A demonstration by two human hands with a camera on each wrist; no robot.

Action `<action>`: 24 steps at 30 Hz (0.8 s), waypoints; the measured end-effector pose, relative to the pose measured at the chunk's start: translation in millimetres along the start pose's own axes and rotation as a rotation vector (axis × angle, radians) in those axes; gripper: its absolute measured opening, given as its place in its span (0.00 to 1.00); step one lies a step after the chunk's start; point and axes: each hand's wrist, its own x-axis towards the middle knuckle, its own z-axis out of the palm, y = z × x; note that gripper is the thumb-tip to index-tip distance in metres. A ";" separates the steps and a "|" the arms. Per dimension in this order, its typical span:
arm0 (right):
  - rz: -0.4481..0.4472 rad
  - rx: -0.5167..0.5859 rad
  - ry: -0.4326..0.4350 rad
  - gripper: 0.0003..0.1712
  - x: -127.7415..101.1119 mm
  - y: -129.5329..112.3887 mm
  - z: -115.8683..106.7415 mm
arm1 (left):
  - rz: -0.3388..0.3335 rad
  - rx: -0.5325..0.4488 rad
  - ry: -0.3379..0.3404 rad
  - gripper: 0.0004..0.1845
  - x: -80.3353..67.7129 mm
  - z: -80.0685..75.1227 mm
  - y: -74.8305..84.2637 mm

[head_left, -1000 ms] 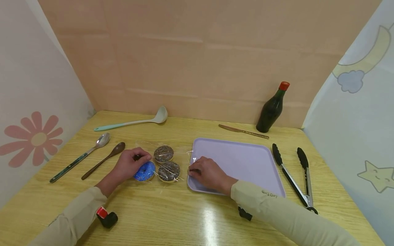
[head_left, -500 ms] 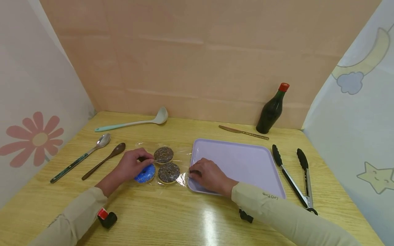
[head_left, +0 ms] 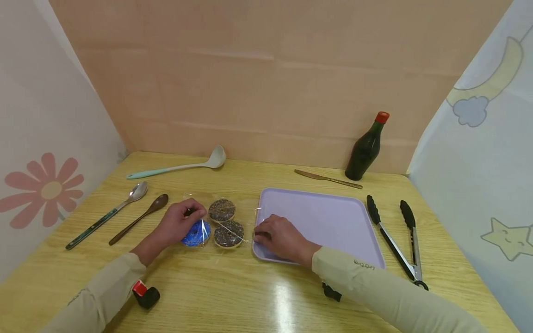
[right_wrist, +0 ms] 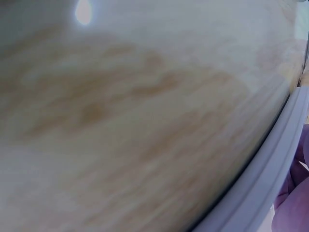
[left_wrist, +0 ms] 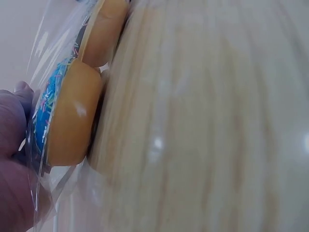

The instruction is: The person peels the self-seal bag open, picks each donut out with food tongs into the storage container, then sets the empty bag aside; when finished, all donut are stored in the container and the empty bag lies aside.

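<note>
Three doughnuts lie in a clear plastic bag (head_left: 249, 213) on the table: a blue-iced doughnut (head_left: 195, 233) and two chocolate ones, the back chocolate doughnut (head_left: 222, 210) and the front chocolate doughnut (head_left: 228, 235). My left hand (head_left: 182, 222) pinches the bag's film just above the blue doughnut, which it partly covers. In the left wrist view, clear film stretches over the sprinkled blue icing beside the left thumb and fingers. Over the left rim of a lilac tray (head_left: 316, 222), my right hand (head_left: 280, 236) pinches the bag's right end; its fingertips are partly hidden.
Left of the bag lie a wooden spoon (head_left: 139, 219) and a green-handled metal spoon (head_left: 107, 216). A ladle (head_left: 179, 167) lies behind. Beyond the tray are a table knife (head_left: 328, 178) and a dark bottle (head_left: 363, 150); tongs (head_left: 395, 245) lie to its right.
The film between my hands has shifted, its creases and glints changing over the doughnuts. My left fingers moved slightly right, then back; my right hand stays nearly in place.
</note>
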 end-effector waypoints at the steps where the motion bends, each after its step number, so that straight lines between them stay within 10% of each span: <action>1: 0.003 0.000 -0.005 0.08 0.2 -0.3 -0.2 | -0.007 -0.013 0.004 0.03 0.0 -0.2 -0.9; 12: 0.079 -0.008 0.079 0.08 -22.6 3.1 -20.4 | -0.004 -0.073 -0.040 0.03 0.2 -6.0 -4.6; 24: 0.317 -0.180 0.270 0.06 -145.0 47.9 -77.7 | -0.006 -0.035 -0.027 0.04 0.6 -10.8 -5.2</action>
